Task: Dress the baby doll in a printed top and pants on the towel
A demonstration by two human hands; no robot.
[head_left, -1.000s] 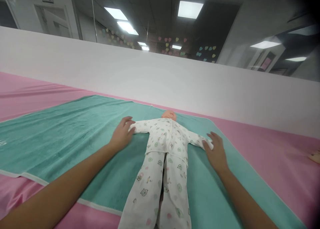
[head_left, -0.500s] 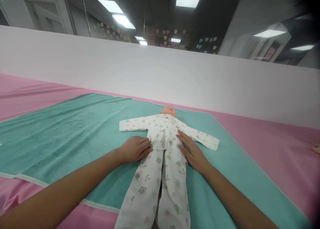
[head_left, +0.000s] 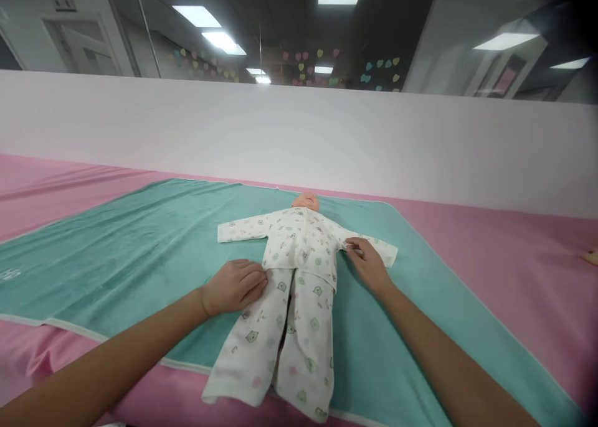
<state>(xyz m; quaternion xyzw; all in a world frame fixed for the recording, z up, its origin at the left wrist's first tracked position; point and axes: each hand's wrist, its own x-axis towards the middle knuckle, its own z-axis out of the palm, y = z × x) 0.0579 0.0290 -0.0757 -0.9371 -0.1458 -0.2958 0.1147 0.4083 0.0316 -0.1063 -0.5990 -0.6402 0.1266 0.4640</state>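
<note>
A baby doll (head_left: 306, 201) lies on its back, dressed in a white printed long-sleeved baby top (head_left: 303, 237) and matching baby pants (head_left: 306, 327). Its sleeves spread out to both sides. My left hand (head_left: 236, 285) rests with curled fingers against the left edge of the pants, near the waist; whatever its fingertips hold is hidden. Over on the right, my right hand (head_left: 369, 264) has thumb and fingers together on the underside of the right-hand sleeve (head_left: 384, 250), close to the armpit. The hem of the top overlaps the waist of the pants.
Beneath the doll is a green blanket (head_left: 140, 240) with white edging, laid over a pink cover (head_left: 490, 246). A low white wall (head_left: 280, 134) with glass above stands behind. At the far right edge a small skin-toned object (head_left: 591, 256) is partly visible.
My right hand has left the side of the top's body and moved up and outward to the sleeve. My left hand stays by the waist, slightly lower. The view has shifted a little.
</note>
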